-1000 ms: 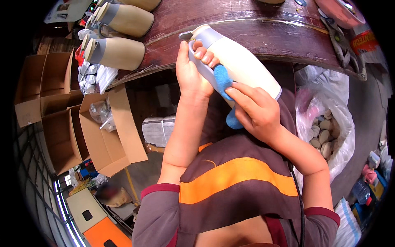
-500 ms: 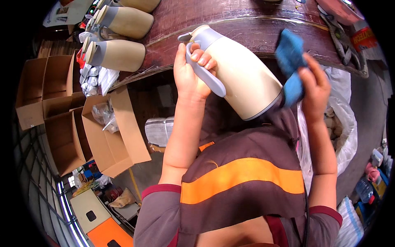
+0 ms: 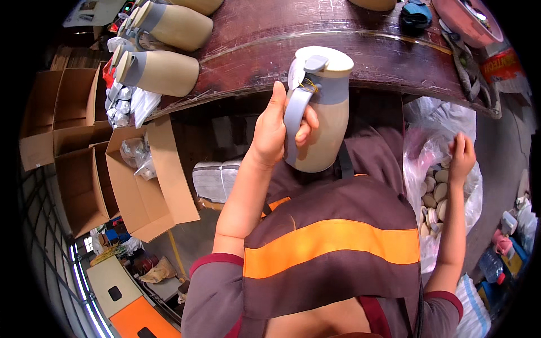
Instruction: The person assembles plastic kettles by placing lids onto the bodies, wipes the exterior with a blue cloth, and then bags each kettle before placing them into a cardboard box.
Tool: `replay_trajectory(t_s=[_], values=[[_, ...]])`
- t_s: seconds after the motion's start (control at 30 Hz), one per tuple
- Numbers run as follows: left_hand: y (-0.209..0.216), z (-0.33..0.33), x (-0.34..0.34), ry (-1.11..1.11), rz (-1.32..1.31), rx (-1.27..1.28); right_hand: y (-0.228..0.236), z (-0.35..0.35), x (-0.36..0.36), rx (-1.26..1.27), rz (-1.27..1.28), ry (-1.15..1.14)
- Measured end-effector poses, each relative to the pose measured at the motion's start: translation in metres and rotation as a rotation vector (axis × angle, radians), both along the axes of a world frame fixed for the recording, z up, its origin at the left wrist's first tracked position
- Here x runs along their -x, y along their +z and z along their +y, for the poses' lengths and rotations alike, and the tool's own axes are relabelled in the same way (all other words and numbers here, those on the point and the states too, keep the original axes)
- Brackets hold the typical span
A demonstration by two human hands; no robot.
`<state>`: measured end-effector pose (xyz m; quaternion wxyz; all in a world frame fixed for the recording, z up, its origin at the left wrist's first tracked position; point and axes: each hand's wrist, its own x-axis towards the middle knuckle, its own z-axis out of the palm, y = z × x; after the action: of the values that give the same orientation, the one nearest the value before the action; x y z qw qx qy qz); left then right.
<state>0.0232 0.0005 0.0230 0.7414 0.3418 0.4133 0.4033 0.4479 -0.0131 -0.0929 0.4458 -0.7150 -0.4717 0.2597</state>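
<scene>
My left hand point(image 3: 279, 127) is closed round the grey handle of a cream and grey vacuum jug point(image 3: 332, 124), its thumb pointing up. The jug stands nearly upright above my lap, in front of the table edge, with its spouted top toward the table. A thin yellowish tie hangs by the top of the handle. My right hand point(image 3: 462, 160) is over a clear plastic bag point(image 3: 476, 194) at my right, fingers slightly bent and apart, with nothing visible in them. Several pale round discs point(image 3: 437, 194) lie inside that bag.
More jugs point(image 3: 169, 74) lie at the left of the dark red table point(image 3: 270, 53). A blue cloth point(image 3: 416, 14) and a pink basin point(image 3: 468, 25) are at its far right. Open cardboard boxes point(image 3: 152, 197) stand at my left. A white sack point(image 3: 473, 310) is at lower right.
The jug has turned from tilted to nearly upright, its top now facing me more. My right hand has let go of the blue cloth, now on the table, and moved down to the bag.
</scene>
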Motion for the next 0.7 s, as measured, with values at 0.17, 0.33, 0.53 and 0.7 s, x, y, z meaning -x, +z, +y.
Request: replay_trajectory(t_s=[0.17,0.33,0.53,0.7], values=[[-0.002,0.003,-0.006,-0.083,0.026,0.023,-0.145,-0.131,-0.085,0.452,-0.555,-0.096],[0.002,0.013,-0.025,-0.116,0.072,0.015,-0.259,-0.246,-0.079,1.038,-0.540,-0.026],[0.004,0.000,-0.025,0.077,0.332,-0.093,-0.265,-0.229,-0.044,1.122,-0.490,0.218],[0.056,0.011,0.014,0.491,0.418,-0.321,-0.253,-0.223,-0.045,1.175,-0.492,0.347]])
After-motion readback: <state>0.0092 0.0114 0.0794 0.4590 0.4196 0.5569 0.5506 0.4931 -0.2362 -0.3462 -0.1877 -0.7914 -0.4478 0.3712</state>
